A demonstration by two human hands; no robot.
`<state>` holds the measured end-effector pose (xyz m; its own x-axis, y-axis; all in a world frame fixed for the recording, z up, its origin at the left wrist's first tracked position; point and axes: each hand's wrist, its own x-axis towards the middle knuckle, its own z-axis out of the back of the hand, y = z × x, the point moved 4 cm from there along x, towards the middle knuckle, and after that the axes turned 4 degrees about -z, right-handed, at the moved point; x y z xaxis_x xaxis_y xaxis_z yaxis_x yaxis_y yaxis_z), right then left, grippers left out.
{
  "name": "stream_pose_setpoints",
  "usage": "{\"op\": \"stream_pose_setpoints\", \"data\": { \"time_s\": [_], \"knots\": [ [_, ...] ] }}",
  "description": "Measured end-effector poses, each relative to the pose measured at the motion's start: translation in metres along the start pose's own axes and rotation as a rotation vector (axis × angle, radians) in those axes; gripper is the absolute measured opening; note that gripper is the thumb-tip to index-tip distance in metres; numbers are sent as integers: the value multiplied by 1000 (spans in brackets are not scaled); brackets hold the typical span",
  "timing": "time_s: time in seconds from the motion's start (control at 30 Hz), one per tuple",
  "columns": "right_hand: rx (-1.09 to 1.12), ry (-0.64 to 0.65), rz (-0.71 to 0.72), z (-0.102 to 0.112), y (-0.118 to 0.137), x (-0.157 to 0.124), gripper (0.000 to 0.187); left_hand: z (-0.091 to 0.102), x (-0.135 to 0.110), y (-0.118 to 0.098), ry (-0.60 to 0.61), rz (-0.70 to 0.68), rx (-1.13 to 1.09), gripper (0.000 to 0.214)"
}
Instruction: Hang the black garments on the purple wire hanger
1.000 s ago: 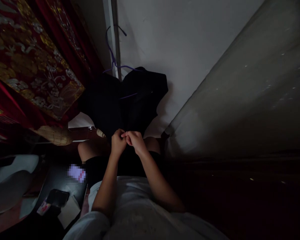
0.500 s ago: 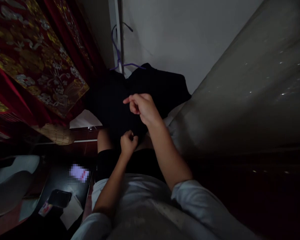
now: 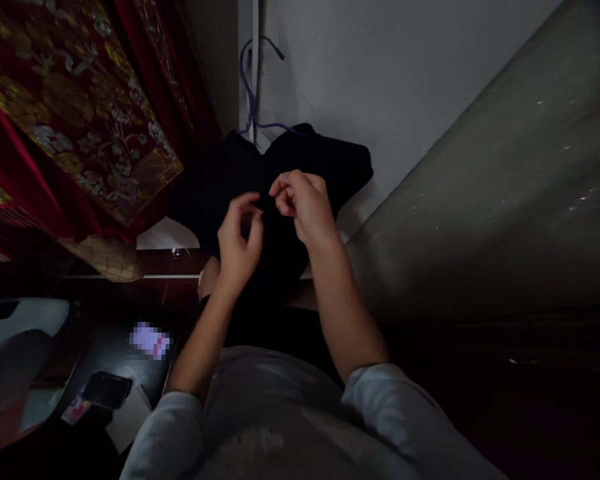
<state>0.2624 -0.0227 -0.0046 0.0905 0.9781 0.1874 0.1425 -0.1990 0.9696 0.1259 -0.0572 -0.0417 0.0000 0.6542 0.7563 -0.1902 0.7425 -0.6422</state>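
Note:
A black garment [image 3: 325, 157] hangs on a purple hanger [image 3: 250, 100] from a white upright by the wall. Both my hands are raised in front of its middle. My left hand [image 3: 237, 243] has thumb and forefinger curved into a pinch at the dark fabric. My right hand [image 3: 305, 207] is a little higher and to the right, its fingers curled together against the same fabric. In the dim light I cannot see exactly what the fingertips grip. My white sleeves and shirt fill the bottom of the view.
A red cloth with gold embroidery [image 3: 75, 113] hangs at the left. A large grey sloping surface [image 3: 490, 193] fills the right. Lower left, a dark phone [image 3: 107, 390] and white paper [image 3: 125, 423] lie on a dark tabletop. A white rounded object [image 3: 15, 347] sits at far left.
My left hand has risen from the garment's lower hem to its middle, beside my right hand. My right hand has shifted slightly right, and the view has tilted a little.

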Motion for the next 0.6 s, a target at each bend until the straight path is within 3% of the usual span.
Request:
{"op": "stream_pose_setpoints", "data": {
  "time_s": [0.1,0.17,0.3,0.43,0.53,0.6],
  "knots": [
    [-1,37,21,6,5,-3,39,6,48,-9,77,-43,-81,27],
    [18,58,32,10,7,-5,38,3,65,-9,147,-45,-83,21],
    [20,56,97,14,-6,-1,36,-9,67,-10,214,-115,33,16],
    [-60,2,147,7,-40,9,38,-12,69,-30,196,-224,105,17],
    [-127,65,48,-3,-68,7,35,16,81,-45,46,-301,130,15],
    [-152,67,-5,-8,-80,-3,33,52,83,-40,-141,-195,46,13]
  ]
}}
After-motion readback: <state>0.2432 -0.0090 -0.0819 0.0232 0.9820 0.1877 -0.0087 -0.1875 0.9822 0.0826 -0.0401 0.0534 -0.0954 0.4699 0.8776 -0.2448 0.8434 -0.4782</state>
